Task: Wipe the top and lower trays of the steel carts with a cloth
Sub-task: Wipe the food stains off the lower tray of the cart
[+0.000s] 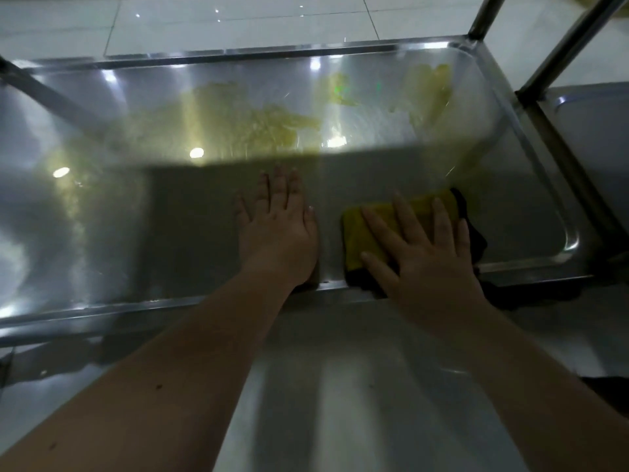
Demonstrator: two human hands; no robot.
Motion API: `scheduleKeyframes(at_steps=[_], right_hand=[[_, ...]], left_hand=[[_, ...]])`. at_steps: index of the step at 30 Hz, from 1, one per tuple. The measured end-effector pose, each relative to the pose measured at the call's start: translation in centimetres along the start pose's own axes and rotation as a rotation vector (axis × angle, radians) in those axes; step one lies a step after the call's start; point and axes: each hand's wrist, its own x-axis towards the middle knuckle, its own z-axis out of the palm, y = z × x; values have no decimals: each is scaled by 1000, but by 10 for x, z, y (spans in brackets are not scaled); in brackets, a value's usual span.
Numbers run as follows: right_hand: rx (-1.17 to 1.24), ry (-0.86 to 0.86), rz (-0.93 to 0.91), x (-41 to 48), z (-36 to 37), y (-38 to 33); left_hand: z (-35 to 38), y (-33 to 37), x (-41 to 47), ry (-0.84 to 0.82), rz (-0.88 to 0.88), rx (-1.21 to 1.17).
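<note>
Head view, as I saw it from my remote seat. A steel tray (306, 50) of the cart filled most of the field, its raised rim running round rounded corners. Beyond the far rim lay a floor (238, 25) of pale glossy tiles. Two steel uprights (485, 15) rose at the upper right corner, and the edge of a second tray (592, 131) showed just beside the first on the right. Yellowish smears (272, 124) covered the far half of the tray bottom, among bright round reflections of lamps (196, 152). A dark shadow covered the near half.

Both bare forearms reached in from the lower edge over the near rim. The left hand (277, 229) lay palm down on the bare tray bottom near the middle, fingers straight and close together, gripping nothing. The right hand (422, 253) lay palm down on the cloth (360, 229), fingers straight and spread, pressing it flat rather than clutching it. The cloth, yellow with a dark edge, rested in the near right part of the tray and reached the near rim. I could see a further steel surface below the arms, blurred.
</note>
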Motion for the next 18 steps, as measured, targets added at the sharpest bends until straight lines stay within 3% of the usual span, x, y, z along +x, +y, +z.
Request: scheduleKeyframes(at_steps=[3, 10, 14, 18], right_hand=[[-13, -50, -25, -5, -1, 2], [62, 38, -22, 157, -25, -50], [96, 21, 46, 190, -32, -73], [6, 30, -64, 186, -41, -23]], left_hand=[[1, 0, -5, -4, 5, -8], [2, 0, -10, 21, -2, 2], [1, 0, -8, 15, -6, 11], [-1, -1, -6, 7, 1, 10]])
